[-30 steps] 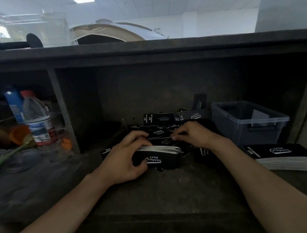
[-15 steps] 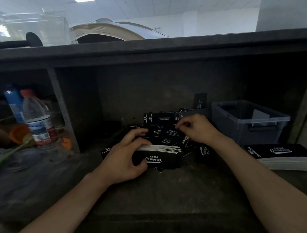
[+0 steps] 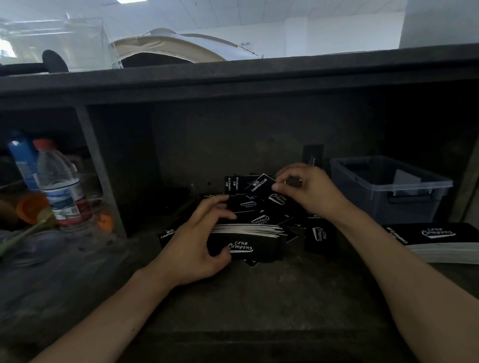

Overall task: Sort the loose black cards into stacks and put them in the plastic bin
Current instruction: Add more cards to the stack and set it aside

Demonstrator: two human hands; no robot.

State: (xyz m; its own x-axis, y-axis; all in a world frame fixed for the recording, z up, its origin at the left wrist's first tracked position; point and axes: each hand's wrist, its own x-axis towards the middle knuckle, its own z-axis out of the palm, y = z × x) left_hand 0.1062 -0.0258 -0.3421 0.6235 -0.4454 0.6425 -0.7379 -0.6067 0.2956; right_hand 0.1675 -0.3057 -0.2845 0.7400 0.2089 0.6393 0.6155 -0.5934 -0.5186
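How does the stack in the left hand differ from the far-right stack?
The held stack stands on edge, gripped by the left hand; the right stack lies flat, untouched. The held stack sits among loose cards; the right stack lies apart, before the plastic bin. Both show the Camping logo.

Dark grey worktop (image 3: pixel 259 311) in a dim recessed bay. Matching back panel (image 3: pixel 246 134), upright divider (image 3: pixel 96 160) on the left, thick ledge (image 3: pixel 233 75) overhead. Beyond: white wall (image 3: pixel 337 31), lit ceiling panel (image 3: pixel 132 1), probably a beige tent (image 3: pixel 160 45).
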